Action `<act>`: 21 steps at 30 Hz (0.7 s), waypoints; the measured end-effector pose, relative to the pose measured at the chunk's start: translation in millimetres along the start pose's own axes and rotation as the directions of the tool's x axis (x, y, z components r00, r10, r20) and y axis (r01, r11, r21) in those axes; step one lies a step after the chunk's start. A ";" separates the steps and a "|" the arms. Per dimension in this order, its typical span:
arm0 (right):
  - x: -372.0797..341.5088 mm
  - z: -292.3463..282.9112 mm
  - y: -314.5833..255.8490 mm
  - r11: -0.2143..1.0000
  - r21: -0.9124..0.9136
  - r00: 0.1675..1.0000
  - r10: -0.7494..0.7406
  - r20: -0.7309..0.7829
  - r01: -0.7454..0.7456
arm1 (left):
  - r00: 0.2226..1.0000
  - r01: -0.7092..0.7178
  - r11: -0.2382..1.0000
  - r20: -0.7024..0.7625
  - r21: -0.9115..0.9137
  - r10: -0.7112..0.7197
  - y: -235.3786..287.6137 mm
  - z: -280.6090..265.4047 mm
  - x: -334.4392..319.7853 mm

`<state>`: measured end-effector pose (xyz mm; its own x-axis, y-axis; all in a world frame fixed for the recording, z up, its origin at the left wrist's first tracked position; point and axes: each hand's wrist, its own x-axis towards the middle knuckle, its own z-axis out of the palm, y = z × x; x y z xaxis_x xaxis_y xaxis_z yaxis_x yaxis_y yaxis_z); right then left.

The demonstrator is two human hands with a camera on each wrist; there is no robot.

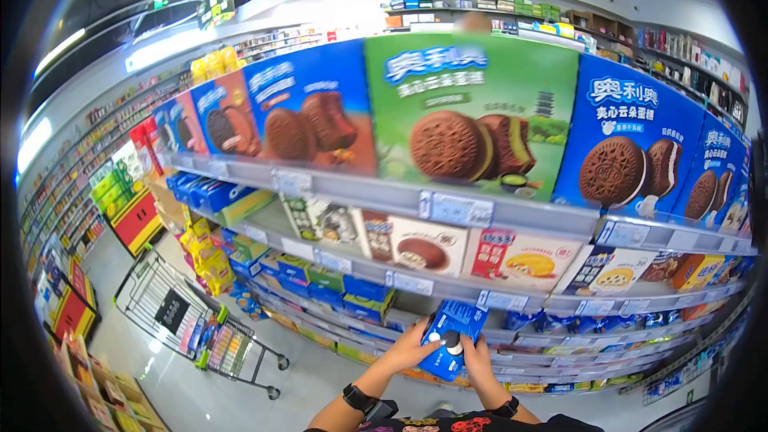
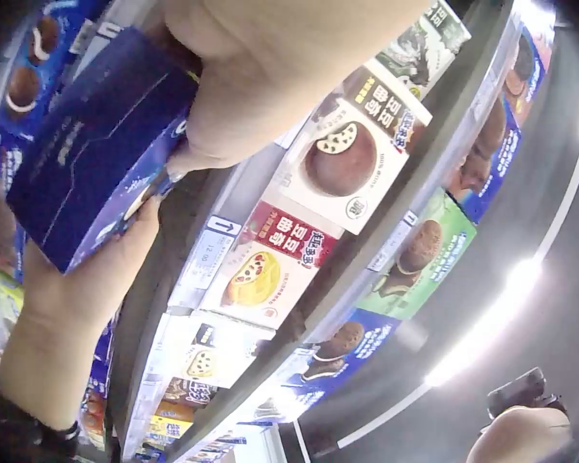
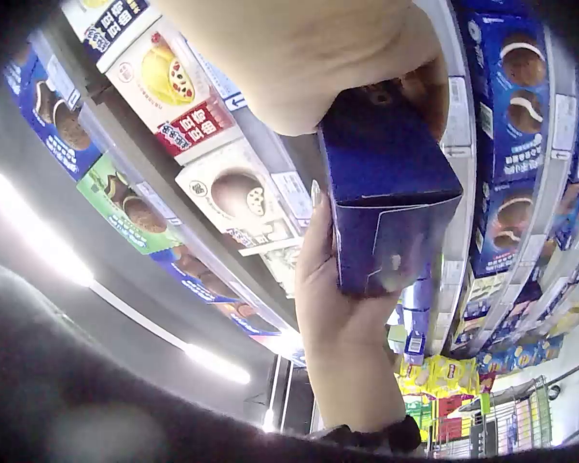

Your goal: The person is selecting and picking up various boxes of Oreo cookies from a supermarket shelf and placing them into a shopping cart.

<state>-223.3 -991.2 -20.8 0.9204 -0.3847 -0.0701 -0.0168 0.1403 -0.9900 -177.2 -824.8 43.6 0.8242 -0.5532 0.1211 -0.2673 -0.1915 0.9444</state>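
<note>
In the head view, both hands hold a blue cookie box [image 1: 450,318] low in front of the body, before the lower shelves. My left hand [image 1: 408,347] grips its left side, with the thumb laid over the printed face. On the opposite side, my right hand [image 1: 478,358] grips the box's edge. The left wrist view shows the box's dark blue side [image 2: 96,145] tilted between the two hands. One plain end of the box [image 3: 391,246] faces the right wrist camera, and the left hand [image 3: 343,313] supports it from beyond. The palms are partly hidden behind the box.
A shelf unit stands directly ahead, with large blue and green cookie display panels [image 1: 472,116] along its top. White cookie boxes [image 1: 416,244] line the tier below. A shopping cart [image 1: 196,328] with goods inside stands on the floor at left, near yellow snack bags [image 1: 206,256].
</note>
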 end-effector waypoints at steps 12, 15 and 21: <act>-170.8 142.4 38.8 0.947 0.133 0.916 0.237 0.325 -0.292 | 0.971 0.025 1.000 -0.238 0.016 -0.021 -48.2 -95.3 -244.5; -196.2 195.1 28.8 0.961 0.130 0.854 0.148 0.499 -0.243 | 0.921 0.120 0.984 -0.354 -0.135 -0.161 -32.7 -126.3 -310.5; -240.2 294.7 -9.4 0.980 -0.032 0.610 0.147 0.779 -0.196 | 0.727 0.019 0.943 -0.642 -0.333 -0.241 -3.0 -171.0 -404.7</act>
<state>-329.1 -631.2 41.6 0.8631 0.4965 -0.0926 -0.2088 0.1839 -0.9605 -424.6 -461.7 44.0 0.9848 0.1645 0.0565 -0.0702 0.0786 0.9944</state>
